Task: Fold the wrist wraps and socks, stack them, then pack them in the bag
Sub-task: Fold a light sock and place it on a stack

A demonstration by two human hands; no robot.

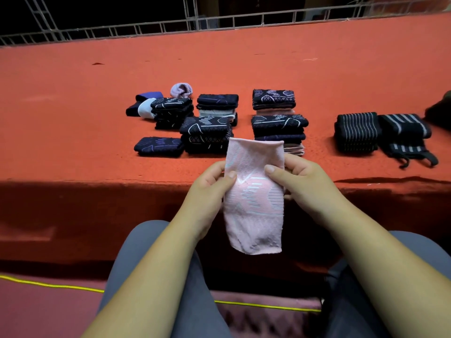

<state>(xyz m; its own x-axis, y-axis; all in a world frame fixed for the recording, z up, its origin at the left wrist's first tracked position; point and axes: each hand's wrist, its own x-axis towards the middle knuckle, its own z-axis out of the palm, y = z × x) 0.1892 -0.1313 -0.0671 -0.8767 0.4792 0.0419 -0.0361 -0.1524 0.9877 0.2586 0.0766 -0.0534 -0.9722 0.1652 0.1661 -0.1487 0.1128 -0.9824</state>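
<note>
A pink sock (253, 211) with pale patterning hangs lengthwise over the table's front edge, held up between both hands. My left hand (210, 189) pinches its left side and my right hand (300, 181) pinches its right side near the top. Behind it on the red table (73, 106) stand several stacks of folded dark patterned socks (206, 134), (279, 128), (273, 98), (217, 103), (172, 112). A single folded dark sock (158, 146) lies at the front left. Two folded black wrist wraps with white stripes (356, 131), (405, 132) sit at the right.
Rolled blue, white and lilac socks (181, 90) lie at the back left of the stacks. A dark object (439, 111), cut off by the frame, sits at the far right edge. A metal railing (219, 23) runs behind the table. My knees are under the table's front edge.
</note>
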